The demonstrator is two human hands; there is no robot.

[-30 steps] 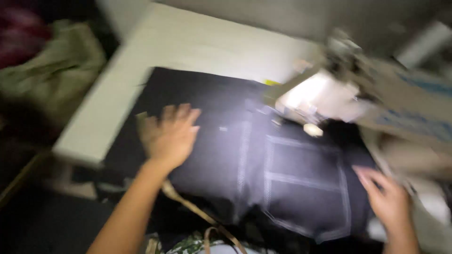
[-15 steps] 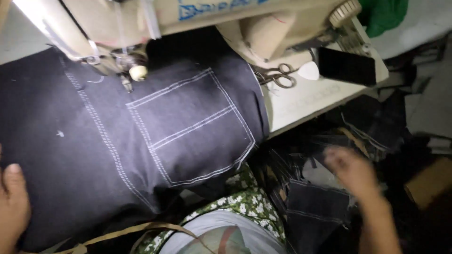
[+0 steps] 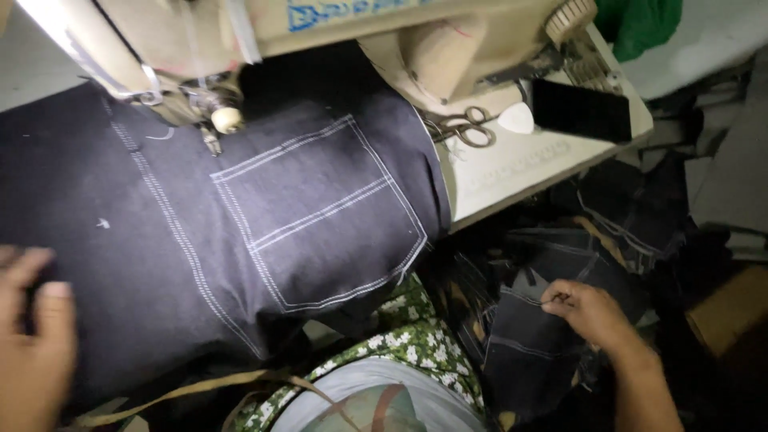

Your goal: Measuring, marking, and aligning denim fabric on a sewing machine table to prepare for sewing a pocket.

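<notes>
Denim panel: dark denim panel [image 3: 200,240] with white topstitching lies spread on the sewing table [image 3: 520,172], under the machine; a stitched patch pocket [image 3: 320,216] faces up.
Left hand: left hand [image 3: 32,344] lies flat on the panel's near left edge, fingers loose and extended, pressing cloth, gripping nothing.
Right hand: right hand [image 3: 588,312] is down off the table's right side, fingertips pinched on the top edge of a cut denim piece [image 3: 528,344] in the pile there.
Pile: more dark cut pieces [image 3: 616,232] are heaped below and right of the table, well apart from the panel.
Machine: beige sewing machine [image 3: 336,40] spans the top; its presser foot [image 3: 212,140] sits just above the pocket's upper left corner.
Table items: scissors [image 3: 460,128] lie beside the machine base; a black phone [image 3: 580,112] rests near the table's right corner; tailor's chalk [image 3: 516,118] lies between them.
Near edge: floral-print fabric [image 3: 408,344] shows just below the panel.
</notes>
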